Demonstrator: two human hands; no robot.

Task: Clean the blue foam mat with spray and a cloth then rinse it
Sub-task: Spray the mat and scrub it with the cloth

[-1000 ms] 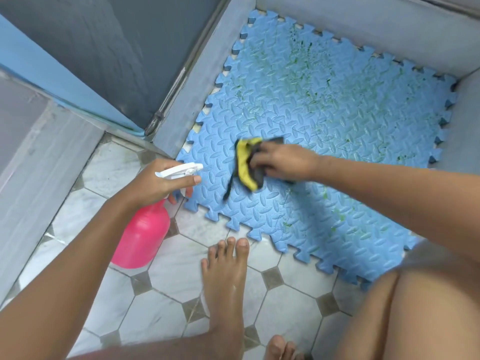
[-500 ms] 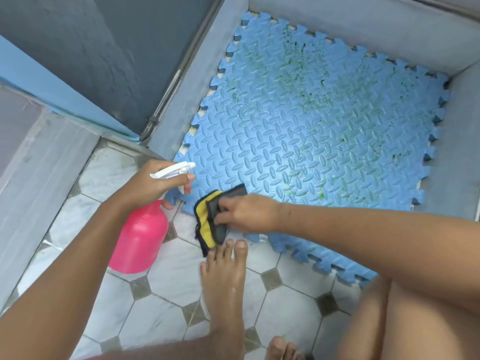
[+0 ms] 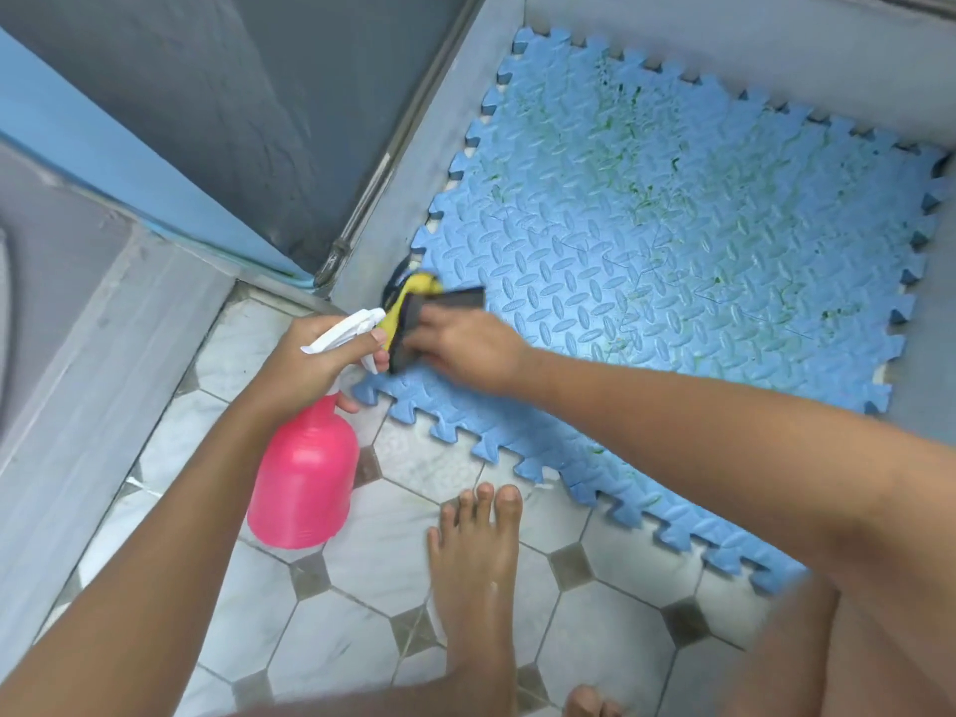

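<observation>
Setting: pale tiled floor (image 3: 372, 551) across the lower frame, grey walls above.
Mat: blue foam mat (image 3: 672, 240) fills the upper right; green grime thickest at its far side.
Right hand: right hand (image 3: 465, 349) flat, pressing the yellow-grey cloth (image 3: 414, 313) onto the mat's left corner, centre frame.
Left hand: left hand (image 3: 310, 364) wrapped round the pink spray bottle (image 3: 305, 478), just beside the cloth.
Advice: likely best to press firmly with overlapping strokes, working toward the green patches.

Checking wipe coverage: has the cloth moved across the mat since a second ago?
Yes. The cloth went from mid-mat to the blue foam mat's near-left corner, beside the door frame.
</observation>
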